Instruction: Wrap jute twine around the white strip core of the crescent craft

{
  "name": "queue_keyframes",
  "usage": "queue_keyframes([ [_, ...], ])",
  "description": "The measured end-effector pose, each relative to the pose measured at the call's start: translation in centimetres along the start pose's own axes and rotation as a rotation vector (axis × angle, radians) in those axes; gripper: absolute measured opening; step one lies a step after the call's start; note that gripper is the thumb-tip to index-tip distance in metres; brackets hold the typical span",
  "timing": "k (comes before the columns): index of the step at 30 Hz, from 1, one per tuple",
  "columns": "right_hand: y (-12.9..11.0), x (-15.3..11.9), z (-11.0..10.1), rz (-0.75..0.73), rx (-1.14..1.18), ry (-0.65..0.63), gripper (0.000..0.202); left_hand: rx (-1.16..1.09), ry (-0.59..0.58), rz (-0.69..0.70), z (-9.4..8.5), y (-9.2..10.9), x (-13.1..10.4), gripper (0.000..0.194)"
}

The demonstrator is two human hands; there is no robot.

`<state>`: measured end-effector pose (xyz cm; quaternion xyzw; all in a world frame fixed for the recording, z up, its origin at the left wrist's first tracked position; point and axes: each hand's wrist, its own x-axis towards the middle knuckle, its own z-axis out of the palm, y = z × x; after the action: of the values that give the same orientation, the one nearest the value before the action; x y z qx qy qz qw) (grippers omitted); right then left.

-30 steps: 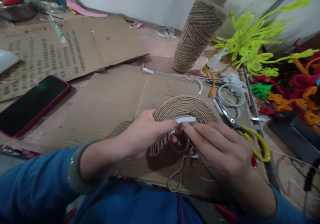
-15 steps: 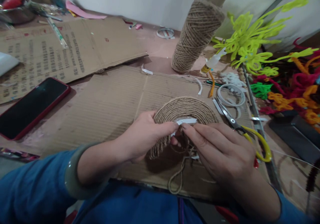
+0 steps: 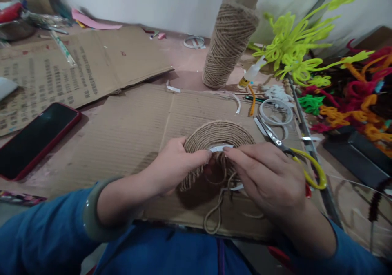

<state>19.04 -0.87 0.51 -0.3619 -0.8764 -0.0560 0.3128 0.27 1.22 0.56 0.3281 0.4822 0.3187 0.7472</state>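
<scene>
My left hand (image 3: 174,164) is closed round the left side of an arch of jute twine rows (image 3: 220,131), its thumb at the inner edge. A short white tape strip (image 3: 219,148) lies along that inner edge. My right hand (image 3: 272,177) pinches at the right end of the strip, fingertips close to the left thumb. Below the arch, a loose twine loop (image 3: 211,222) hangs onto the cardboard sheet (image 3: 128,132). The right end of the arch is hidden behind my right hand.
Yellow-handled scissors (image 3: 309,164) and a white tape roll (image 3: 275,112) lie at the right. Behind stand a twine spool (image 3: 229,42) and a glue bottle (image 3: 251,74). A phone (image 3: 36,140) lies left. Bright pipe-cleaner flowers (image 3: 361,99) fill the right side.
My right fingertips have moved up onto the right end of the white strip, which now sits closer along the inner edge. My left hand keeps its hold. The view has shifted slightly.
</scene>
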Motion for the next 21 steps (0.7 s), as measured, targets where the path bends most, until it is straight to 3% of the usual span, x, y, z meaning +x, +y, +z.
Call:
queue_keyframes([
  [10, 0.74, 0.19, -0.28, 0.151, -0.079, 0.068, 0.011, 0.167, 0.022, 0.069, -0.41, -0.06, -0.20, 0.011],
  [21, 0.14, 0.21, 0.56, 0.032, -0.142, 0.018, 0.019, 0.136, 0.068, 0.079, -0.35, 0.05, -0.42, 0.009],
])
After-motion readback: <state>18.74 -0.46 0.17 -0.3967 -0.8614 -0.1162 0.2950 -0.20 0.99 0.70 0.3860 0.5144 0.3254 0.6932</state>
